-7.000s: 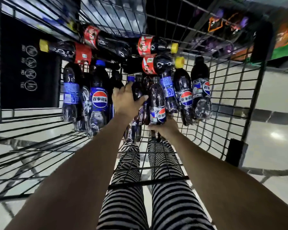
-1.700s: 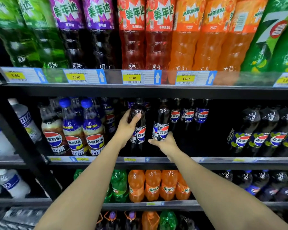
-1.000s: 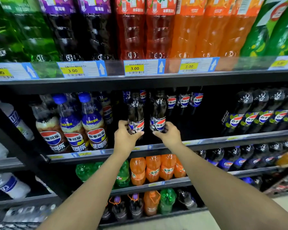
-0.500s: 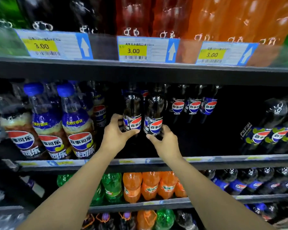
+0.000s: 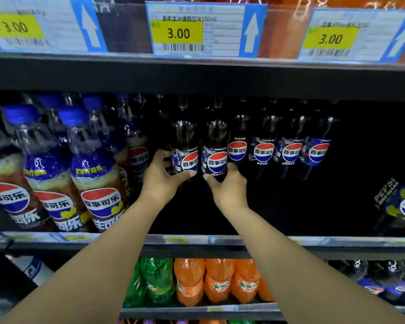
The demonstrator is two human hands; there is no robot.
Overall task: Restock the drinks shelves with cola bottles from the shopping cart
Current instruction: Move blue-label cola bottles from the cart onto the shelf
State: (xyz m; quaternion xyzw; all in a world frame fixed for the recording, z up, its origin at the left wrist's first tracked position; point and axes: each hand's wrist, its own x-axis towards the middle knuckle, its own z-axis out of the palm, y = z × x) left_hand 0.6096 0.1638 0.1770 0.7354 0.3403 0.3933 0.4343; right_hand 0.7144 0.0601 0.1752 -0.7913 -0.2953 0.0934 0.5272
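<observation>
Both arms reach into the dark middle shelf (image 5: pixel 197 240). My left hand (image 5: pixel 160 181) grips the lower part of a black-capped cola bottle (image 5: pixel 185 146) with a red, white and blue label. Right beside it, my right hand (image 5: pixel 228 187) grips a second matching cola bottle (image 5: pixel 215 146). The two bottles stand upright and side by side, deep in the shelf. A row of like cola bottles (image 5: pixel 276 148) stands just to their right. The shopping cart is out of view.
Blue-capped cola bottles (image 5: pixel 89 174) crowd the shelf's left part. A lime-label cola bottle (image 5: pixel 402 204) is at far right, with a dark gap between. Price tags (image 5: pixel 206 31) line the shelf edge above. Orange and green soda bottles (image 5: pixel 204 279) fill the shelf below.
My hands have pushed the two bottles farther back into the shelf, and my head has come closer to it. Seven seconds ago both hands were in the cart among the bottles.
</observation>
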